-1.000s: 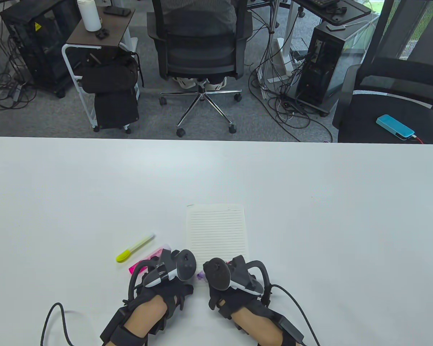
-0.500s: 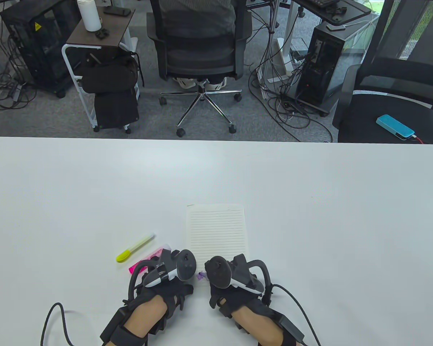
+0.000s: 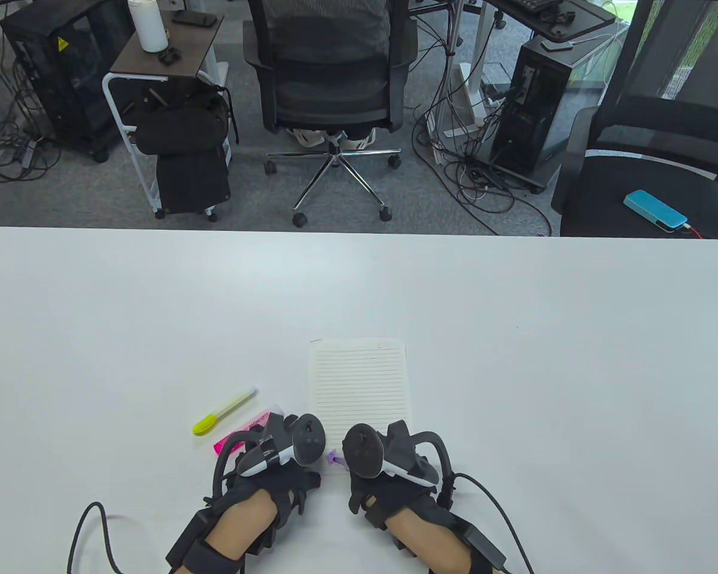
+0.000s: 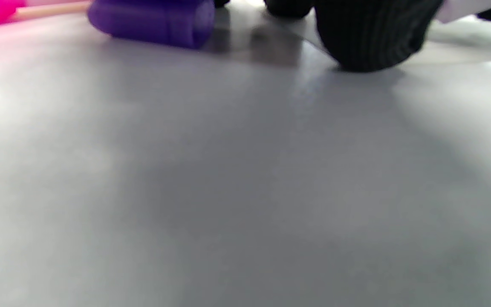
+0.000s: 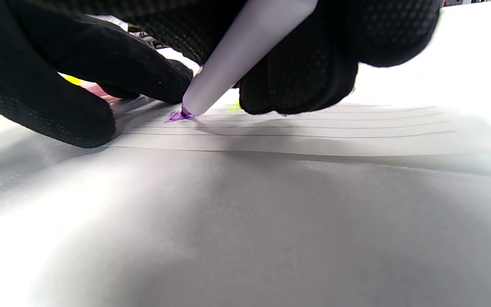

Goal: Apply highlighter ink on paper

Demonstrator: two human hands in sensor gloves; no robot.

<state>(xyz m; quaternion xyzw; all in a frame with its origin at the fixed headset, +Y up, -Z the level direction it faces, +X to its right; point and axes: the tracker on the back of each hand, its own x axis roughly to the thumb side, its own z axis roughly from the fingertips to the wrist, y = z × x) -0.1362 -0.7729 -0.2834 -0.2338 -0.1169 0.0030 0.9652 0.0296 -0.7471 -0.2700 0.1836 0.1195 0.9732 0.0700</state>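
Office clutter, chairs and computer towers fill the floor beyond the white surface (image 3: 514, 311) in the table view. A lined paper (image 3: 359, 382) lies near the near edge, at about 6 o'clock. The left hand (image 3: 275, 463) and right hand (image 3: 389, 463) sit side by side at its lower edge, a purple mark (image 3: 334, 458) between them. A yellow highlighter (image 3: 224, 411) and a pink pack (image 3: 245, 431) lie at 9 o'clock of the paper.

From the left wrist, blurred: a purple cap (image 4: 151, 21) lies on the surface, one gloved fingertip (image 4: 369, 38) touching down at the paper's edge. Whether that hand is clenched I cannot tell.

From the right wrist, the right hand grasps a pale-barrelled highlighter (image 5: 245, 51), its purple tip (image 5: 184, 113) on the paper's corner. The ink sits right at the edge, so a stroke toward 9 o'clock would likely run onto the surface. If the left fingertip presses too lightly, the sheet may slide or buckle.
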